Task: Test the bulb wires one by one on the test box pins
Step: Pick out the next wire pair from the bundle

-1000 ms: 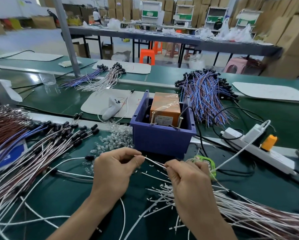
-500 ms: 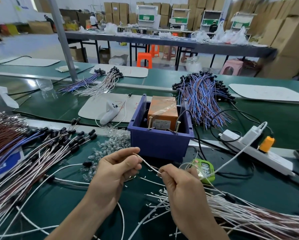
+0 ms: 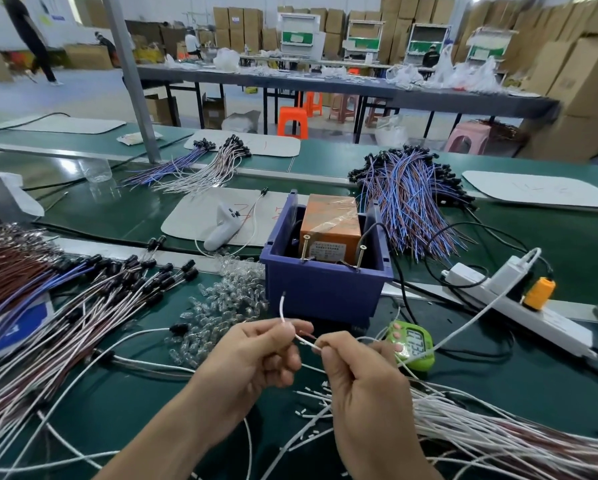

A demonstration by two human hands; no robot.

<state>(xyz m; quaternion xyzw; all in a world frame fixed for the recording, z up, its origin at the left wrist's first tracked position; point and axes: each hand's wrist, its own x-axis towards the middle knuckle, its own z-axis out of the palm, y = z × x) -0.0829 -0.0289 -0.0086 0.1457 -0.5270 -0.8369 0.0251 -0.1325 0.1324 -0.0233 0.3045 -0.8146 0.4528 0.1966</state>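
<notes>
- Left hand, lower centre of the frame: grip pinched on a white bulb wire. The wire's free end now stands upright above the fingers; half a second ago it ran slanting between the two hands.
- Right hand: grip pinched on the same wire, just right of the left hand.
- Test box, centre of the frame on the table: two upright pins at its near rim, untouched.
- Reading: the end is freed and probably ready to be put to a pin.
</notes>
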